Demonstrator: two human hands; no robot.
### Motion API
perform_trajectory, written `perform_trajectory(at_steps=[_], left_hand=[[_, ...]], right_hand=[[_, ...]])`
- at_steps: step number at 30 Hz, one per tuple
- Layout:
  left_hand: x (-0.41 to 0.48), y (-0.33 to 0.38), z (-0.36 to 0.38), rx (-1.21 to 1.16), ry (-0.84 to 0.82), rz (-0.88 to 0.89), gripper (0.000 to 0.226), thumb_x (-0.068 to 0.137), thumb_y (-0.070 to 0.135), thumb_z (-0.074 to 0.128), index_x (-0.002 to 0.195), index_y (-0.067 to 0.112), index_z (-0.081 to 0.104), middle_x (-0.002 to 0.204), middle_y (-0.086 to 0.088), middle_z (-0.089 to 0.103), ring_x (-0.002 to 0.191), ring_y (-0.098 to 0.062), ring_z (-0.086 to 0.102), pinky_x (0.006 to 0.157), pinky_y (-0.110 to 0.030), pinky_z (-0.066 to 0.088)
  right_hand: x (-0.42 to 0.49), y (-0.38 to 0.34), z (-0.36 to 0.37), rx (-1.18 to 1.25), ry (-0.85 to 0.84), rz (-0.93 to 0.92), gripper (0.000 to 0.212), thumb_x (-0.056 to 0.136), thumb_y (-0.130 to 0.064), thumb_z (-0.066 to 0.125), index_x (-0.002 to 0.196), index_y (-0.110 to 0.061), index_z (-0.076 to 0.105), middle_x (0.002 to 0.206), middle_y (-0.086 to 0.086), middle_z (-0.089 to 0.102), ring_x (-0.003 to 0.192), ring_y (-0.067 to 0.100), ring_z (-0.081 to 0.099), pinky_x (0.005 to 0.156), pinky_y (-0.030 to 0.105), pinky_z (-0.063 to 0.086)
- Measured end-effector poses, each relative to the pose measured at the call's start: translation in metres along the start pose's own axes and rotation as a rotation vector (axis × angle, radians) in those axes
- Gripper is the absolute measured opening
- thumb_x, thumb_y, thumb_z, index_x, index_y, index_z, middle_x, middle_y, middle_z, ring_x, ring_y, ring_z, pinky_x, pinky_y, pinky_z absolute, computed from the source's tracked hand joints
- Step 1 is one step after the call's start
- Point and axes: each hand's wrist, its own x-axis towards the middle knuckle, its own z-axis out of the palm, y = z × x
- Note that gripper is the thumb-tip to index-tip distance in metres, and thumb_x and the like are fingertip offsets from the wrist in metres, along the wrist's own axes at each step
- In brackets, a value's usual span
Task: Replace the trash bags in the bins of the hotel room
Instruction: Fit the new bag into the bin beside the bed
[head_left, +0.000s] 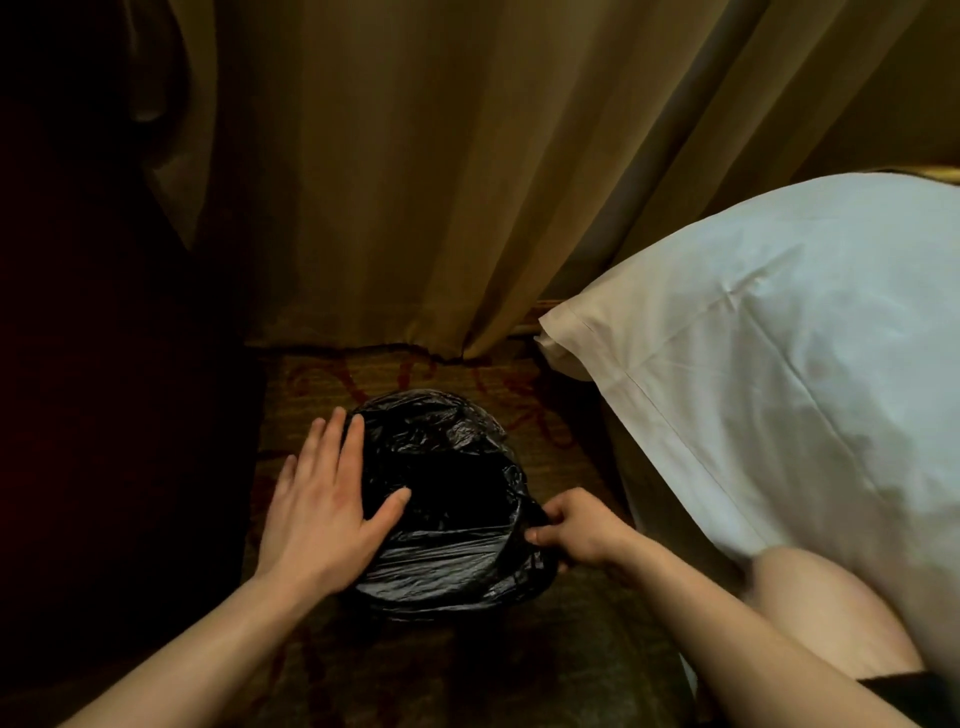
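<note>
On carpet (571, 467), L hand (322, 514) flat on black bag (447, 566), R hand (576, 530) pinching its edge.

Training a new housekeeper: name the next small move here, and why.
Probably pull the pinched slack down snug: the right hand pinches the black trash bag at its right edge, while the left hand lies flat on its left side, seemingly steadying it.
</note>
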Motion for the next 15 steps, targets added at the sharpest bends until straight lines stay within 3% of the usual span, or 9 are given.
perform_trajectory(at_steps=[4, 7, 10, 12, 15], left_hand=[[-0.003, -0.006, -0.001, 0.05, 0.056, 0.193, 0.092, 0.086, 0.078, 0.027, 0.158, 0.024, 0.005, 0.166, -0.006, -0.005, 0.152, -0.023, -0.015, 0.122, -0.053, 0.003], [-0.005, -0.01, -0.001, 0.024, 0.056, 0.536, 0.074, 0.091, 0.073, 0.038, 0.149, 0.028, 0.042, 0.161, -0.005, 0.029, 0.153, -0.027, 0.009, 0.119, -0.058, 0.008], [-0.008, -0.018, -0.001, 0.005, -0.136, 0.749, 0.062, 0.086, 0.081, 0.04, 0.108, 0.033, 0.073, 0.115, 0.011, 0.07, 0.128, -0.013, 0.054, 0.12, -0.046, 0.013], [-0.009, -0.021, -0.003, 0.046, -0.291, 0.74, 0.072, 0.084, 0.086, 0.031, 0.085, 0.029, 0.075, 0.085, 0.013, 0.072, 0.105, -0.006, 0.065, 0.12, -0.042, 0.016], [-0.009, -0.019, -0.007, 0.135, -0.305, 0.773, 0.081, 0.084, 0.087, 0.024, 0.074, 0.025, 0.075, 0.073, 0.011, 0.071, 0.103, -0.005, 0.066, 0.12, -0.047, 0.023]], right_hand=[[-0.001, 0.016, 0.024, 0.038, 0.155, 0.082, 0.014, 0.087, -0.008, 0.072, 0.077, -0.018, 0.067, 0.074, -0.004, 0.065, 0.062, 0.009, 0.061, 0.059, 0.024, 0.051], [-0.004, 0.025, 0.045, 0.161, 0.242, 0.149, 0.016, 0.086, -0.007, 0.071, 0.078, -0.021, 0.071, 0.08, -0.004, 0.068, 0.075, 0.011, 0.061, 0.069, 0.03, 0.053], [-0.008, 0.028, 0.048, 0.508, 0.25, 0.201, 0.011, 0.089, -0.001, 0.064, 0.087, -0.007, 0.074, 0.09, 0.009, 0.073, 0.072, 0.02, 0.064, 0.064, 0.034, 0.056], [-0.011, 0.026, 0.04, 0.652, 0.251, 0.21, 0.011, 0.089, 0.002, 0.062, 0.095, 0.0, 0.071, 0.09, 0.014, 0.071, 0.063, 0.02, 0.063, 0.056, 0.031, 0.056], [-0.015, 0.027, 0.026, 0.714, 0.105, 0.198, 0.029, 0.082, 0.007, 0.066, 0.111, 0.003, 0.066, 0.091, 0.018, 0.071, 0.07, 0.025, 0.07, 0.064, 0.036, 0.06]])
